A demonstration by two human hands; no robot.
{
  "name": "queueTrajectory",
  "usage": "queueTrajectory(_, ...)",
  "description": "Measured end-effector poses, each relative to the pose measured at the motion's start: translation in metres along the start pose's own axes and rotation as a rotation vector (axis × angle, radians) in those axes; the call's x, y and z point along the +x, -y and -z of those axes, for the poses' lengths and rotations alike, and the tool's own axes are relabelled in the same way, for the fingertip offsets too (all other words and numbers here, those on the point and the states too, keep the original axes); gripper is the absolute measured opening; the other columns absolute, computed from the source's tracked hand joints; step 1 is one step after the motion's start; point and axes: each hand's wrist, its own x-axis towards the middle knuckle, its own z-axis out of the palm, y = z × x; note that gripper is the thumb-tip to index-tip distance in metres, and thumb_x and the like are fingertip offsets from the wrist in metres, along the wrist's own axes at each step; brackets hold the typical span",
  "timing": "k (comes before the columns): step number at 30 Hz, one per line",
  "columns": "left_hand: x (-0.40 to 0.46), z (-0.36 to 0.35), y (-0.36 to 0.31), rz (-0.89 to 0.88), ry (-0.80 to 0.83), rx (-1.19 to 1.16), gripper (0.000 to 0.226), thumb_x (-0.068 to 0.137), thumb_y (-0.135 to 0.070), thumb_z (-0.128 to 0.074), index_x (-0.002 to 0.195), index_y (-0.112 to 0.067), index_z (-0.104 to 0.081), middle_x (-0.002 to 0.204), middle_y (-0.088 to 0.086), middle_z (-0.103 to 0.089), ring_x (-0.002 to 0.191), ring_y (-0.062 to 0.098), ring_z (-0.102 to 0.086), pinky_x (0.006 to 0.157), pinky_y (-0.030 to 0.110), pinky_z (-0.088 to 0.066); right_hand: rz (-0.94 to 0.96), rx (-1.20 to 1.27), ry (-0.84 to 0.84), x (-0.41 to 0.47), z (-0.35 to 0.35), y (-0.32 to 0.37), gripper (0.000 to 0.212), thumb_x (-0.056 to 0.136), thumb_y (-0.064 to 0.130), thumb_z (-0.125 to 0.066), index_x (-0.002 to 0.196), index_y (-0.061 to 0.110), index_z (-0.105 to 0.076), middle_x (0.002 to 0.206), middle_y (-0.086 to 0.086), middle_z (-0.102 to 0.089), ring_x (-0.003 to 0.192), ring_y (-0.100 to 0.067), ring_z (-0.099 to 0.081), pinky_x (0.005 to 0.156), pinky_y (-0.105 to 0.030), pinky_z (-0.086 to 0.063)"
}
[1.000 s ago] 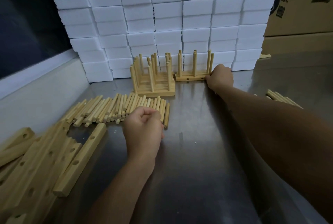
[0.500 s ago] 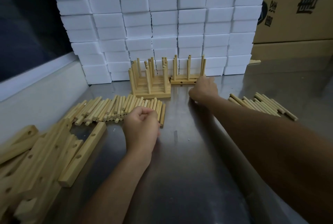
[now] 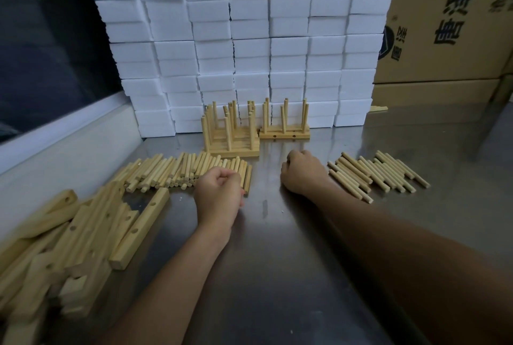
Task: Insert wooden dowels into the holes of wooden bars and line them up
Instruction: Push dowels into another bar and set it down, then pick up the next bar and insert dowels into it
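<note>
head view: steel table (image 3: pixel 277 275)
done: finished bars with upright dowels (image 3: pixel 231 133), lined up by foam blocks (image 3: pixel 249 39)
left: loose dowels (image 3: pixel 177 170), more dowels (image 3: pixel 377 175), empty bars (image 3: pixel 83 233)
left hand (image 3: pixel 219 195): fingers curled, contents unclear
right hand (image 3: pixel 301 172): curled fist, nothing seen held

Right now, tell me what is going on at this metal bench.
A person is fitting round wooden dowels into drilled wooden bars. Finished bars with upright dowels stand lined up against the stacked white foam blocks. The left hand, fingers curled, rests by the big row of loose dowels. The right hand, also curled, sits beside a smaller dowel batch. Undrilled-side bars wait piled at left. Neither hand visibly holds anything.
</note>
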Motion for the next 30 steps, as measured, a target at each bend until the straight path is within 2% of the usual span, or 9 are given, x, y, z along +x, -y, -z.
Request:
queueTrajectory(7,-0.002,0.002,-0.002,-0.013,0.022,0.049,0.017,0.09,-0.002,-0.052,0.08,-0.008,-0.064,0.057,0.002,-0.06,0.044,0.011,-0.052,0.048,0.026,-0.045,0.051,0.085,-0.052,-0.039,0.002,-0.004,0.029,0.1,0.031,-0.047,0.12,0.014,-0.06,0.121,-0.007,-0.059,0.104,-0.024,-0.058,0.088,-0.037,-0.049)
queueTrajectory(10,-0.003,0.002,-0.005,-0.058,0.044,0.158,0.017,0.089,-0.005,-0.051,0.08,-0.01,-0.063,0.065,0.006,-0.064,0.054,0.018,-0.058,0.051,0.03,-0.049,0.047,0.138,-0.102,-0.048,0.005,-0.007,0.024,0.099,0.03,-0.051,0.112,0.014,-0.064,0.115,-0.005,-0.061,0.1,-0.023,-0.059,0.082,-0.034,-0.049)
queueTrajectory(14,0.002,0.013,-0.012,-0.337,-0.084,0.695,0.014,0.087,-0.015,-0.057,0.074,-0.021,-0.058,0.066,-0.005,-0.059,0.061,0.01,-0.054,0.053,0.026,-0.04,0.068,0.309,-0.176,-0.053,0.009,-0.008,0.021,0.102,0.027,-0.049,0.104,0.013,-0.066,0.098,-0.003,-0.067,0.088,-0.018,-0.062,0.081,-0.036,-0.053)
queueTrajectory(16,0.008,0.024,-0.016,-0.445,-0.194,0.95,0.007,0.087,-0.022,-0.058,0.082,-0.018,-0.058,0.071,-0.004,-0.055,0.063,0.012,-0.049,0.065,0.031,-0.041,0.057,0.458,-0.223,-0.056,0.012,-0.008,0.019,0.103,0.027,-0.049,0.106,0.015,-0.064,0.086,-0.001,-0.068,0.078,-0.014,-0.064,0.077,-0.036,-0.056)
queueTrajectory(19,0.019,0.04,-0.02,-0.257,-0.225,1.288,0.032,0.083,-0.035,-0.06,0.106,-0.014,-0.062,0.108,0.01,-0.06,0.102,0.03,-0.053,0.091,0.047,-0.039,0.034,0.578,-0.258,-0.059,0.015,-0.01,0.018,0.102,0.035,-0.051,0.103,0.021,-0.062,0.075,0.001,-0.067,0.068,-0.016,-0.066,0.071,-0.042,-0.058)
queueTrajectory(21,0.022,0.048,-0.02,-0.112,-0.188,1.362,0.042,0.079,-0.04,-0.063,0.113,-0.015,-0.062,0.129,0.014,-0.053,0.121,0.036,-0.046,0.1,0.05,-0.034,0.01,0.607,-0.263,-0.059,0.016,-0.01,0.02,0.1,0.041,-0.053,0.097,0.024,-0.063,0.077,0.001,-0.068,0.07,-0.019,-0.067,0.072,-0.045,-0.059)
queueTrajectory(25,0.023,0.056,-0.015,-0.03,-0.157,1.372,0.039,0.083,-0.033,-0.068,0.116,-0.013,-0.061,0.135,0.016,-0.044,0.124,0.041,-0.043,0.102,0.052,-0.035,-0.025,0.631,-0.308,-0.059,0.017,-0.011,0.038,0.098,0.048,-0.052,0.092,0.016,-0.072,0.081,0.003,-0.069,0.076,-0.011,-0.064,0.074,-0.036,-0.055)
queueTrajectory(28,0.023,0.058,-0.017,-0.036,-0.15,1.391,0.032,0.088,-0.023,-0.065,0.117,-0.013,-0.06,0.132,0.015,-0.045,0.122,0.04,-0.046,0.1,0.052,-0.04,-0.018,0.675,-0.348,-0.061,0.019,-0.01,0.052,0.099,0.047,-0.049,0.082,0.003,-0.072,0.068,-0.007,-0.066,0.061,-0.017,-0.059,0.062,-0.033,-0.047)
queueTrajectory(30,0.023,0.058,-0.019,-0.038,-0.142,1.375,0.028,0.089,-0.017,-0.064,0.117,-0.011,-0.061,0.131,0.016,-0.046,0.121,0.04,-0.048,0.098,0.053,-0.043,-0.027,0.72,-0.353,-0.064,0.021,-0.01,0.06,0.099,0.049,-0.046,0.079,-0.002,-0.071,0.052,-0.004,-0.054,0.05,-0.013,-0.047,0.055,-0.029,-0.039)
